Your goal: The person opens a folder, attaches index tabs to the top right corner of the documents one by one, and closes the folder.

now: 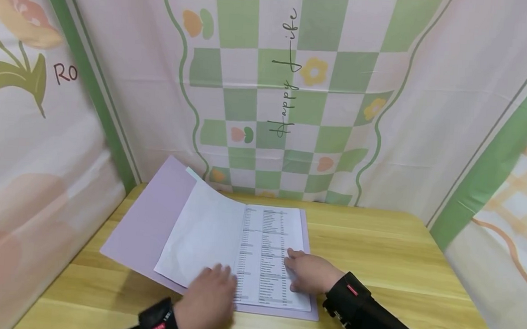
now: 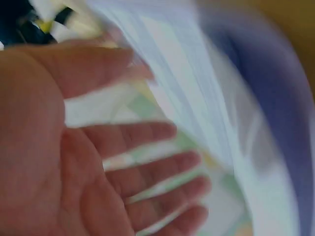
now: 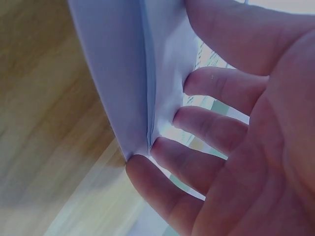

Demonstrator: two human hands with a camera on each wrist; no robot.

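A light purple folder (image 1: 148, 223) lies spread on the table, its left cover tilted up off the wood. Inside, a white page with printed table rows (image 1: 269, 258) faces up on the right, and a blank white page (image 1: 205, 231) curves up on the left. My left hand (image 1: 210, 299), blurred, is over the folder's lower edge near the fold; the left wrist view shows its fingers spread and straight, holding nothing. At the right side of the printed page is my right hand (image 1: 313, 273), its fingertips (image 3: 160, 145) touching the edges of the sheets and folder, fingers extended.
The folder rests on a yellow wood-grain table (image 1: 376, 252). Printed fabric (image 1: 277, 85) with green checks hangs behind the far edge, and more patterned cloth (image 1: 41, 171) stands along the left and right sides. Both wrists wear black bands.
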